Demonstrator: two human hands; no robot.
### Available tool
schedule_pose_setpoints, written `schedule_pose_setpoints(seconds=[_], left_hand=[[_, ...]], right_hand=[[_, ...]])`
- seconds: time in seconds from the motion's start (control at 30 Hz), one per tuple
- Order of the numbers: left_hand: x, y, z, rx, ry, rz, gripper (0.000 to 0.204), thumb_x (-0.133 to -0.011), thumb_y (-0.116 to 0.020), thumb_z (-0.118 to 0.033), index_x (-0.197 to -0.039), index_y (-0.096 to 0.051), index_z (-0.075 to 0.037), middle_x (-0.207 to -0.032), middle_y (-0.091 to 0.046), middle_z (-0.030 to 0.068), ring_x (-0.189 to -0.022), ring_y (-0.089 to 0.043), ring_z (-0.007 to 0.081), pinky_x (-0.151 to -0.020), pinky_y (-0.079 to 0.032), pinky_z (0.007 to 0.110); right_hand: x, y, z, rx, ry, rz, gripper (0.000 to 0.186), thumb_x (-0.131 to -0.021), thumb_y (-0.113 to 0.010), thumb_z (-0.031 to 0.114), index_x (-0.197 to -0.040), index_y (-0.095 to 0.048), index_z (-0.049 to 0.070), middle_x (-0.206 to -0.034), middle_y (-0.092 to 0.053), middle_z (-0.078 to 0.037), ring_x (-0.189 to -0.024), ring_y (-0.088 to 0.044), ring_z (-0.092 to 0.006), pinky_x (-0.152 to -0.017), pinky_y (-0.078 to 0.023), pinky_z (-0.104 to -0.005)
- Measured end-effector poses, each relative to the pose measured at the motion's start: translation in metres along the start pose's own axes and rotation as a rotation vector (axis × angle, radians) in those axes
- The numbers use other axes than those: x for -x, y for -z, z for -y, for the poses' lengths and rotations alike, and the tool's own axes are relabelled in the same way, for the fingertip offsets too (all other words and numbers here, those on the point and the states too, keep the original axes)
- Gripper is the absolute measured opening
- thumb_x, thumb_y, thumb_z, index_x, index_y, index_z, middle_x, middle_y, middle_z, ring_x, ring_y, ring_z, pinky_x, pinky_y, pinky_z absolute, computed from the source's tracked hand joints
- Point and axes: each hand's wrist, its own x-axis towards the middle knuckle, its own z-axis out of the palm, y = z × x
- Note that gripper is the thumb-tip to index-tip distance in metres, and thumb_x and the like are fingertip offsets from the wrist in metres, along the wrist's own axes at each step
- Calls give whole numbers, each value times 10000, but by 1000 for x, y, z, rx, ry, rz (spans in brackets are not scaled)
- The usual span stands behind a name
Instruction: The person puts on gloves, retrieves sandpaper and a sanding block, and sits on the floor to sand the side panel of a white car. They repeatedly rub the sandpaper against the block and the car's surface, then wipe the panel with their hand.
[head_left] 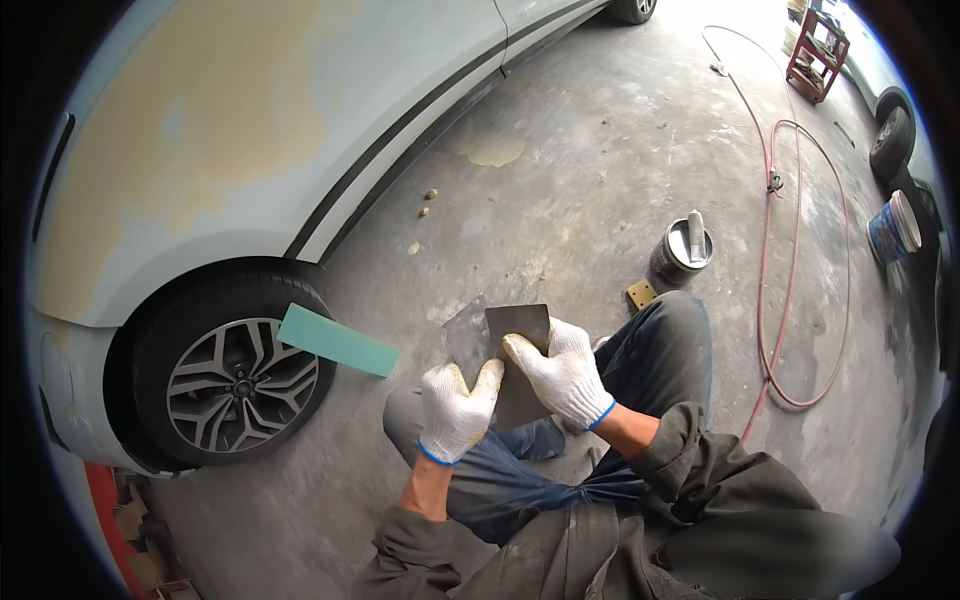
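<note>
Both my hands wear white knit gloves with blue cuffs and meet above my lap. My left hand (457,408) is closed on a thin grey putty spreader (466,333), thumb pressed near its edge. In my right hand (562,372) is a darker flat putty spreader (519,320), pinched under the thumb. The two blades sit side by side at slightly different angles, and their edges touch or overlap. My gloves hide parts of both.
At left stands a white car panel (400,60) with yellowish filler patches, above a wheel (243,388). A green strip (338,340) lies against the tyre. To my right are a yellow block (641,293), a can (668,266) with a tube (696,236), a red hose (765,300) and a bucket (893,230).
</note>
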Motion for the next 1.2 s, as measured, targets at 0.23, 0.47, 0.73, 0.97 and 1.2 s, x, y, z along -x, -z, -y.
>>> schedule_pose_setpoints(seconds=[0.23, 0.47, 0.73, 0.97, 1.2], left_hand=[[-2, 6, 14, 175, -3, 283, 302, -828, -704, -111, -598, -561, 22, -506, -531, 130, -451, -480, 118, -422, -351, 349], [0, -12, 30, 310, 142, 208, 226, -873, -661, -146, -752, -609, 38, -612, -583, 40, -573, -522, 93, -510, -404, 283], [2, -24, 3, 989, 331, -99, 121, -860, -675, -25, -963, -648, 30, -779, -654, 16, -642, -584, 87, -570, -472, 228], [5, -30, -15, 230, 70, -215, 155, -869, -690, -81, -932, -664, 59, -762, -698, 113, -652, -653, 163, -589, -497, 303], [8, -16, -10, 175, -69, 19, 166, -867, -661, -69, -984, -657, 48, -780, -699, 164, -673, -691, 240, -598, -516, 334]], right_hand=[[-3, 7, 10, 142, 97, 112, 216, -854, -636, 163, -997, -658, 2, -837, -674, -195, -760, -694, -258, -679, -517, -328], [-11, 11, -7, 7, 27, 31, 242, -866, -671, 202, -971, -664, -16, -820, -701, -133, -731, -642, -141, -667, -506, -309], [10, 8, -18, -133, -102, -38, 217, -880, -686, 160, -975, -660, -33, -835, -692, -53, -743, -581, -68, -654, -495, -257], [16, 2, -12, 0, -76, -128, 223, -862, -664, 200, -974, -674, 7, -822, -700, -151, -722, -673, -196, -662, -511, -318], [22, 1, -10, 61, 151, -123, 192, -839, -650, 114, -1013, -673, 36, -858, -681, -178, -753, -684, -307, -670, -527, -331]])
